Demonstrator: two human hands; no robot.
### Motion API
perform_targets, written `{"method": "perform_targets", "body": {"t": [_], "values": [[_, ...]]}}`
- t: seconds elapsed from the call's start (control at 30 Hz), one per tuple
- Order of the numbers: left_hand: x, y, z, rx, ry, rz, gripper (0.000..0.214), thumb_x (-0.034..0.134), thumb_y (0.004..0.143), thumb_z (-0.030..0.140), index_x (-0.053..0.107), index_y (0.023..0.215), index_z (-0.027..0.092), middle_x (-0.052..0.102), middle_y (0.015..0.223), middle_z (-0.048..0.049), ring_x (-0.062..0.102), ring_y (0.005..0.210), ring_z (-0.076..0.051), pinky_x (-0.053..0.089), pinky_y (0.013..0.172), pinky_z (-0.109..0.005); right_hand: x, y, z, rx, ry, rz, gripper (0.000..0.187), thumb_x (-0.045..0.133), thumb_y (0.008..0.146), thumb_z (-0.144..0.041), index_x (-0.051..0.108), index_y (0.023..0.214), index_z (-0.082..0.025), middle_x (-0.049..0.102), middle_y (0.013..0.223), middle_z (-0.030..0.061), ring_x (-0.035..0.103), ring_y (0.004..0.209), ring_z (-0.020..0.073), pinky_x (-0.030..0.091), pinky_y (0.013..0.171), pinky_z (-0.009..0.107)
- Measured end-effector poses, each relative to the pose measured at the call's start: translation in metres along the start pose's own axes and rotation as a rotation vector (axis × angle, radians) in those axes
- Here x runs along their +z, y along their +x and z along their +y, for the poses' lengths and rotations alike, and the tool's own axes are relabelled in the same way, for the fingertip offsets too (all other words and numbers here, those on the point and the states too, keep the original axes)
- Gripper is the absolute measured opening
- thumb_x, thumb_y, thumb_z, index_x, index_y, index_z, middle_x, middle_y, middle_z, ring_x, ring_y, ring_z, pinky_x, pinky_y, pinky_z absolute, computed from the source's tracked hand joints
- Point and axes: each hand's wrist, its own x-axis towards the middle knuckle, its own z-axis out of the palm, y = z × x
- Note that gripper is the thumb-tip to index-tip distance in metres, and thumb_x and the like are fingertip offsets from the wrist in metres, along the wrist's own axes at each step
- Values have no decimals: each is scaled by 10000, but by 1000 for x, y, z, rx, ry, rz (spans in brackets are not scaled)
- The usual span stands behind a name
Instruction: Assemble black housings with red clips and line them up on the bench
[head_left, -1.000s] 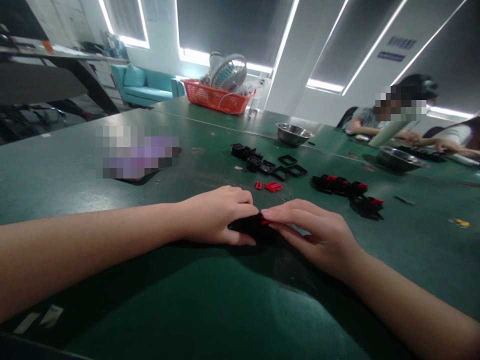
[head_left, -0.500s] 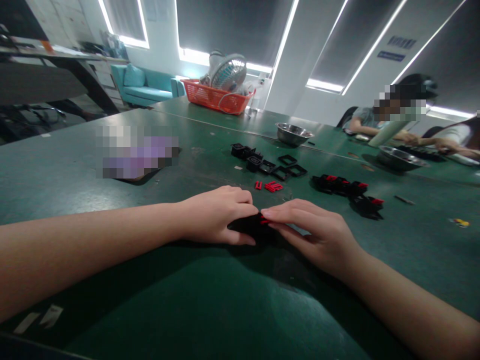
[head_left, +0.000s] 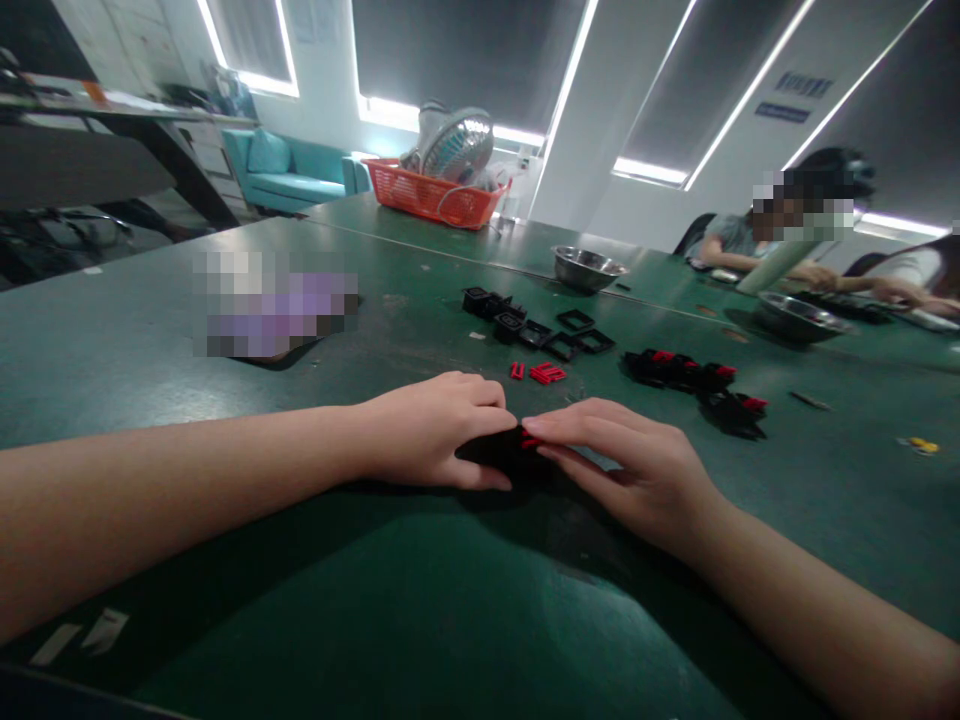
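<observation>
Head view, left hand [head_left: 439, 428] gripping black part [head_left: 491, 450]

left forearm [head_left: 195, 500] low, left grip [head_left: 431, 428] curled, thumb spread below fingers; right forearm [head_left: 810, 605] slanting inward, right grip [head_left: 649, 465] with fingertips and thumb nearly meeting beside left grip; both inside tabletop's [head_left: 420, 610] near edge.

Support: green table [head_left: 420, 600]. Just beyond the person's fingers [head_left: 581, 430] lie red clips [head_left: 548, 373]. Behind the clips I see black frames [head_left: 561, 346], then a metal bowl [head_left: 587, 273]; near the far end, an orange basket [head_left: 431, 195]. Right of the fingers: black parts [head_left: 679, 373] with red inserts [head_left: 725, 370], a thin dark stick [head_left: 810, 401], a yellow scrap [head_left: 924, 446]. Left: a purple object [head_left: 292, 305], blurred. Nearer than the fingers, at left: two pale strips [head_left: 105, 630].
</observation>
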Motion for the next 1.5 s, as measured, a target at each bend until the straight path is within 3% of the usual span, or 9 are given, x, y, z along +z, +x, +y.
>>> {"method": "perform_targets", "body": {"t": [1.5], "values": [[-1, 0, 1, -7, -7, -7, 366, 641, 864, 452, 655, 1071, 150, 620, 1071, -113, 583, 980, -245, 469, 870, -347, 1, -1, 2, 20, 10, -12, 229, 585, 899, -157, 672, 1090, -248, 741, 1001, 41, 698, 919, 164, 588, 797, 298]]}}
